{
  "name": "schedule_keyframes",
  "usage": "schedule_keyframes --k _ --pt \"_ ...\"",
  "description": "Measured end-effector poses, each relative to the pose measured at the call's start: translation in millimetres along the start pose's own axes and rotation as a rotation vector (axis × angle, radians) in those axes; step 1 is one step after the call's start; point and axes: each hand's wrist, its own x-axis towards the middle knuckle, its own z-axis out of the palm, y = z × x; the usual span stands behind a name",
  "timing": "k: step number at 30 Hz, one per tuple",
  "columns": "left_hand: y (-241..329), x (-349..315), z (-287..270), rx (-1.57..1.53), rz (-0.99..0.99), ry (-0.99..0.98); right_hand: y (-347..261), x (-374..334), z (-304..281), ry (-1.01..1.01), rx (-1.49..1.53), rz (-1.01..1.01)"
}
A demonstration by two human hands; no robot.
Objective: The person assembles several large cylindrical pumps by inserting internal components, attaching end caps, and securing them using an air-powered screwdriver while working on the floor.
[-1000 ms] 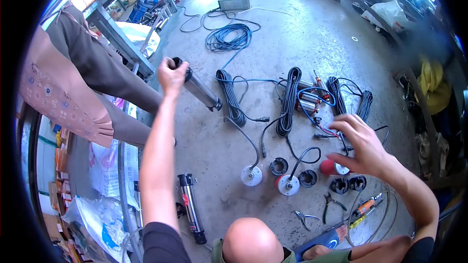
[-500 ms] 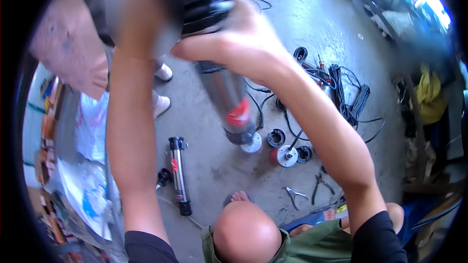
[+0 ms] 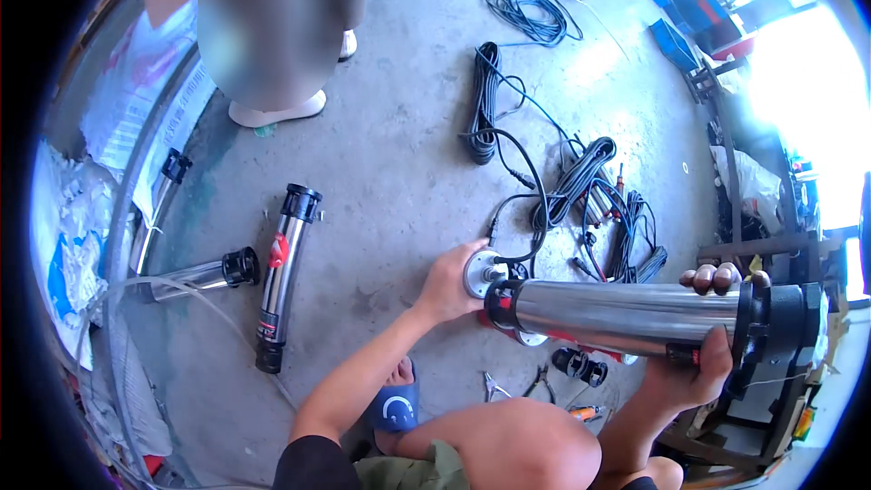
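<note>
My right hand [image 3: 703, 367] grips a large shiny steel cylinder [image 3: 626, 313] near its wide black end collar [image 3: 785, 327], thumb below and fingertips over the top. The cylinder lies roughly level across the right side, with its narrower black-ringed end pointing left. Beside that end, my left hand [image 3: 449, 283] is closed round the side of an upright cylinder with a white metal top [image 3: 485, 272], from which a black cable rises. The steel cylinder partly hides a second round-topped unit [image 3: 531, 338]. Black ring-shaped parts [image 3: 581, 367] lie below the steel cylinder.
Coiled black cables [image 3: 581, 181] spread over the concrete floor ahead. Pliers [image 3: 540, 386] lie near my knee. At left are a smaller steel tube [image 3: 279, 281] and another tube [image 3: 200, 279]. A person's shoe [image 3: 277, 109] stands at far left; shelving [image 3: 726, 181] runs along the right.
My view has shifted. The steel cylinder, raised and tilted at upper left before, now lies level at right. My left hand has left it and come down to the white-topped cylinder.
</note>
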Motion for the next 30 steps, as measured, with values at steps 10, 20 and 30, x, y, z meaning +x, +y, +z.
schedule_keyframes --k 10,20,30 --pt "16 -2 31 0.093 0.099 0.474 41 -10 22 0.094 -0.088 0.020" --pt "6 16 34 0.071 0.086 0.490 66 -9 29 -0.040 -0.118 -0.181" --pt "5 13 41 0.086 0.116 0.505 74 22 -1 -0.443 0.064 -0.212"
